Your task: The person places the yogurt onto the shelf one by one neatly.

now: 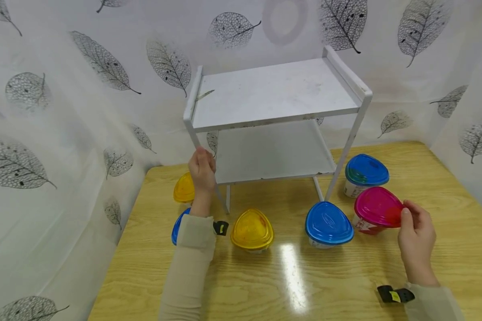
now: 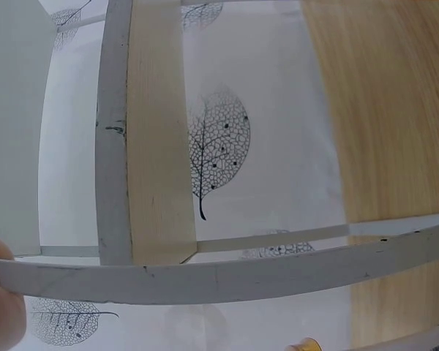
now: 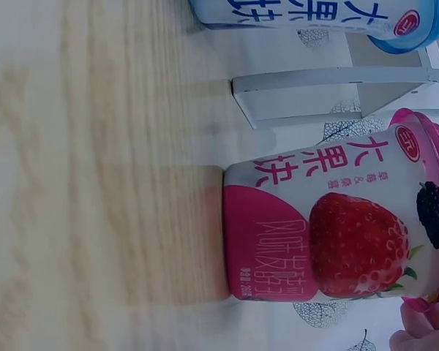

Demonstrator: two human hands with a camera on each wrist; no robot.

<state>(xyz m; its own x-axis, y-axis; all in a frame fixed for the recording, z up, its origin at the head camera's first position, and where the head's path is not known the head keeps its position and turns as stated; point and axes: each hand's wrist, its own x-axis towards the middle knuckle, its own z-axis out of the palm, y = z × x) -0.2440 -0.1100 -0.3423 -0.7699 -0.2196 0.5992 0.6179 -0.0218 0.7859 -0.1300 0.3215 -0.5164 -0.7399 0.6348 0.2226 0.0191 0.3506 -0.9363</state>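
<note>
A white two-tier shelf rack (image 1: 277, 93) stands on the table. My left hand (image 1: 202, 171) grips its left front leg just under the top tier; the left wrist view shows the fingers (image 2: 1, 307) around the grey-white bar (image 2: 205, 281). My right hand (image 1: 417, 240) pinches the rim of the pink lid on a yogurt tub (image 1: 377, 207). In the right wrist view that tub (image 3: 314, 219), printed with a strawberry, has its base at the wooden tabletop. A blue-lidded tub (image 1: 328, 223) stands left of it, and another blue-lidded tub (image 1: 365, 171) behind it.
A yellow-lidded tub (image 1: 252, 229) stands in front of the rack. Left of it, another yellow-lidded tub (image 1: 183, 189) and a blue-lidded one (image 1: 178, 226) are partly hidden by my left arm. Leaf-printed cloth (image 1: 116, 111) hangs behind the wooden table (image 1: 257, 285).
</note>
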